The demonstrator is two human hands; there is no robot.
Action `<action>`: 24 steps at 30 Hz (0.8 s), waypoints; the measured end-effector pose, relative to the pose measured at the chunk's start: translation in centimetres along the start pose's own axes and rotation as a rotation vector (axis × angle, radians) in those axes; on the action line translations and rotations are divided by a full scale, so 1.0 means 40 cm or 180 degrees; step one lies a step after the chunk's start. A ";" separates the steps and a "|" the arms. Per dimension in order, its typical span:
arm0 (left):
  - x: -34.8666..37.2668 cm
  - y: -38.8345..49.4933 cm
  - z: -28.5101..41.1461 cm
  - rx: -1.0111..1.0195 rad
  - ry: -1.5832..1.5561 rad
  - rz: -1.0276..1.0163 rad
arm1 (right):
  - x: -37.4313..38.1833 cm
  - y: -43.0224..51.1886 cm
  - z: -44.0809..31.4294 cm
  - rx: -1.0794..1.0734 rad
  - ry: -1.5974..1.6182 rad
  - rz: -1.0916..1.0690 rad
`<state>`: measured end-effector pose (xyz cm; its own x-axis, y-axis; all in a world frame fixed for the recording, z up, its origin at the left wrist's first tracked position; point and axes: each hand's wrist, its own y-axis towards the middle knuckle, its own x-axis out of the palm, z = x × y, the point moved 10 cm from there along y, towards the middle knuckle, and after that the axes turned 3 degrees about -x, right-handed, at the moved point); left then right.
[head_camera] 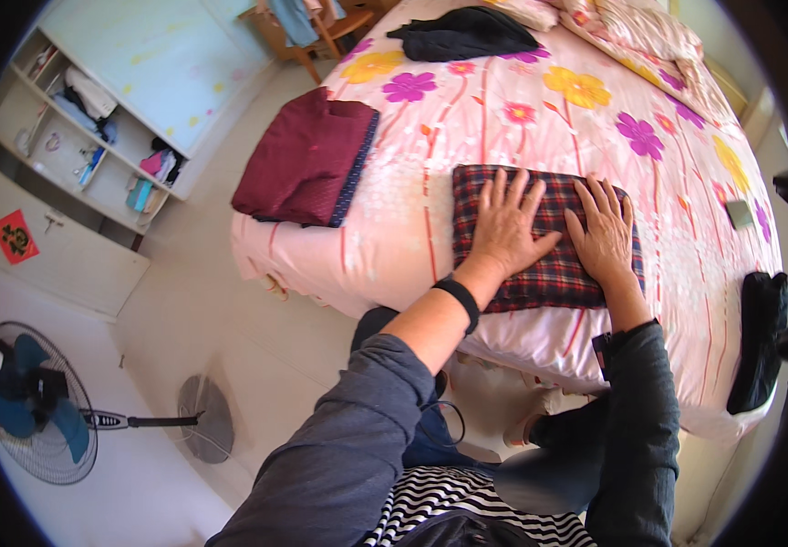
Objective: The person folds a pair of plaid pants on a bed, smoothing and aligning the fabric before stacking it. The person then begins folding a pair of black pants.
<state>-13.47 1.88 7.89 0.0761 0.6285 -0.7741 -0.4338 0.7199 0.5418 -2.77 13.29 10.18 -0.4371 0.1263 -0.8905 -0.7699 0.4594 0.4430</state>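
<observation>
A red and dark plaid cloth [551, 273], folded into a flat rectangle, lies on the flowered bedsheet near the bed's front edge. My left hand [511, 225] rests palm down on its left half, fingers spread and pointing away from me. On the right half lies my right hand [602, 229], also palm down, with its fingertips near the far edge. The two thumbs point toward each other. Neither hand grips the cloth. A dark band circles my left wrist.
Folded maroon clothing [298, 157] lies on the bed's left corner. A black garment [469, 33] is farther back. At right are a small greenish block [739, 214] and a folded black item [758, 342]. A standing fan [35, 403] and an open-shelved cabinet [86, 137] stand left.
</observation>
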 end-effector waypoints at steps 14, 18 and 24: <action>-0.042 -0.060 -0.001 0.0409 -0.0046 -0.0581 | 0.038 -0.029 0.077 0.0736 0.0069 0.0231; -0.069 -0.117 -0.042 0.0235 0.0019 -0.0834 | 0.038 -0.031 0.076 0.0766 0.0103 0.0221; -0.098 -0.204 -0.086 0.0007 -0.0331 -0.0842 | 0.027 -0.034 0.072 0.0719 0.0116 0.0293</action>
<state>-13.31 -7.45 5.38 0.2781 0.4454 -0.8510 -0.3845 0.8635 0.3263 -0.87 15.34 8.32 -0.5202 0.1467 -0.8413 -0.6042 0.6330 0.4840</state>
